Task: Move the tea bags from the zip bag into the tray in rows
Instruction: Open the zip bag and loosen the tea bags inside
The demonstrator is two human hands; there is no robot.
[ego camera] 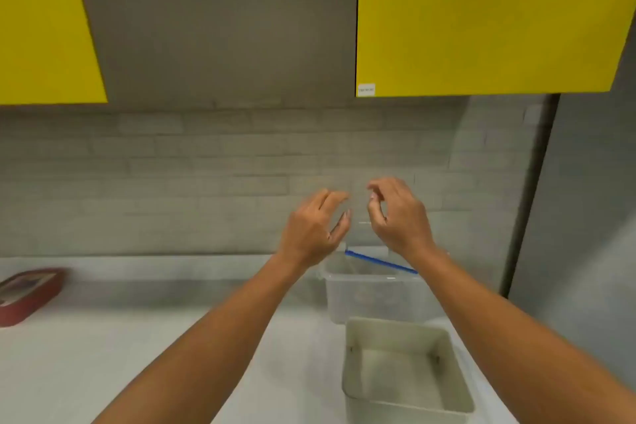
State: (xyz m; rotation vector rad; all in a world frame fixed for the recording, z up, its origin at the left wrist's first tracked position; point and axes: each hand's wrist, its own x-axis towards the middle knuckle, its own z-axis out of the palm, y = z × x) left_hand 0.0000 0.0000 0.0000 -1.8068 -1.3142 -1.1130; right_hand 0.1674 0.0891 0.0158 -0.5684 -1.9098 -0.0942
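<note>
A clear zip bag with a blue zip strip [380,262] sits in a see-through plastic tub [375,299] against the wall. Its contents are too blurred to make out. The beige square tray [358,368] stands in front of the tub, and I see nothing inside it. My left hand [315,229] and my right hand [395,213] hover side by side just above the tub and the zip strip. Their fingers are curled and apart, and I see nothing in either hand.
A grey counter [120,354] runs along a tiled wall. A dark red case [25,294] lies at the far left. Yellow cabinet doors [481,21] hang overhead. A tall grey panel [585,217] closes off the right side.
</note>
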